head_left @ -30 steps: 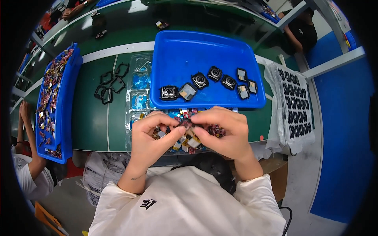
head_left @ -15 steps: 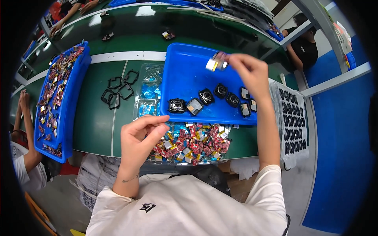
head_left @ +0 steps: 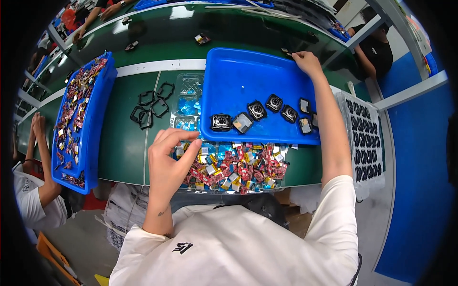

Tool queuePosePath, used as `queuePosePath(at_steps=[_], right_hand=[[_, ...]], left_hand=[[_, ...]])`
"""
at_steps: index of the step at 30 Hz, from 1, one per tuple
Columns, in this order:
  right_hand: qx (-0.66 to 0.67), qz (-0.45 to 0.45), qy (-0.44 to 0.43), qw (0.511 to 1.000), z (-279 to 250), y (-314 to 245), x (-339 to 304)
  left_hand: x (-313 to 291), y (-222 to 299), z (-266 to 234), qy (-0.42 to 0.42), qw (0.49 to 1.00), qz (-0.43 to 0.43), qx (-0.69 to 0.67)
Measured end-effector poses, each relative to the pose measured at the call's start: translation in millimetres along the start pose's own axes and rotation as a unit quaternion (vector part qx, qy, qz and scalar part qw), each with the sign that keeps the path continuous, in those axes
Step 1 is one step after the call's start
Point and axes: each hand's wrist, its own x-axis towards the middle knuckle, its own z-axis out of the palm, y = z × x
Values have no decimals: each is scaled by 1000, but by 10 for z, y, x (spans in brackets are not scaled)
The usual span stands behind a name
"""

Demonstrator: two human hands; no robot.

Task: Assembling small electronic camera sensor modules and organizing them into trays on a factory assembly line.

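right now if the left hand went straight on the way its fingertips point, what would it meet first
Most likely the near left corner of the blue tray, just right of the left hand; its height is unclear, so it might pass above the rim.

blue tray (head_left: 243,71) free farther back, watch cases (head_left: 257,111) blocking front

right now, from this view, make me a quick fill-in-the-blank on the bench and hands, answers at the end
1. The tray holding the watch-like cases is coloured ____.
2. The loose frames lying on the green bench are coloured ____.
3. Of the left hand and the right hand, the one at the tray's far corner is the ____ one.

Missing words: blue; black; right
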Motion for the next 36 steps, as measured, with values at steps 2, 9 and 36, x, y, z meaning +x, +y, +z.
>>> queuePosePath(at_steps=[2,9,36], right_hand=[[-67,-9,10,998,-109,-50,-101],[134,-200,15,970,-579,-621,-1178],[317,-368,-9,874,-179,-1346,-2942]], left_hand=[[9,7,2,10,996,39,74],[-48,-167,-140,-33,988,21,152],[-44,92,-98,-72,985,47,-151]])
